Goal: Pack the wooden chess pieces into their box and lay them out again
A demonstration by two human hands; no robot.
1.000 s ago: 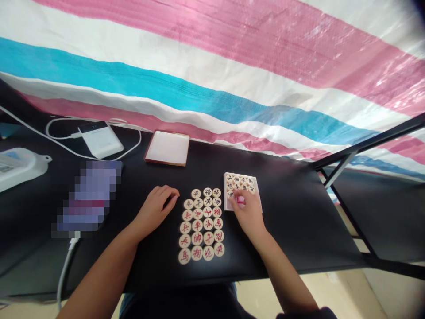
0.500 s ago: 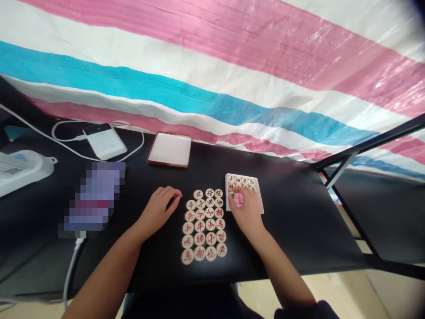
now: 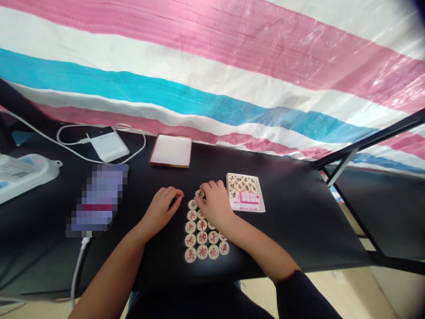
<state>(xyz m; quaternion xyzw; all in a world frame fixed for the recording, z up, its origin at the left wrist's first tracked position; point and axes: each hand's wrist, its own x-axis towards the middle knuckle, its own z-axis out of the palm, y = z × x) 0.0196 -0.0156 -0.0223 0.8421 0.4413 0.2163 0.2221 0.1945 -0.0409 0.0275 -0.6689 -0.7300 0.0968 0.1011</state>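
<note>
Round wooden Chinese chess pieces with red characters [image 3: 202, 238] lie in tidy rows on the black table [image 3: 282, 221]. My right hand [image 3: 215, 204] rests over the top rows, hiding several pieces, with its fingertips against one piece at the upper left. Whether it grips a piece is hidden. My left hand [image 3: 161, 210] lies loosely curled on the table just left of the rows, holding nothing. To the right, a white square board with a pink print [image 3: 247, 201] carries a cluster of black-character pieces [image 3: 241, 185] on its upper half.
Behind the pieces lies a shallow white tray with a reddish rim [image 3: 171, 150]. Further left are a white power bank [image 3: 108, 144] with a cable, a pixelated flat object [image 3: 98, 199] and a white power strip [image 3: 23, 170]. A striped tarpaulin hangs behind; a black metal frame stands right.
My right hand has moved left off the white board onto the red-character rows, uncovering the board's pink print. My left hand has stayed in place, and the view has shifted slightly.
</note>
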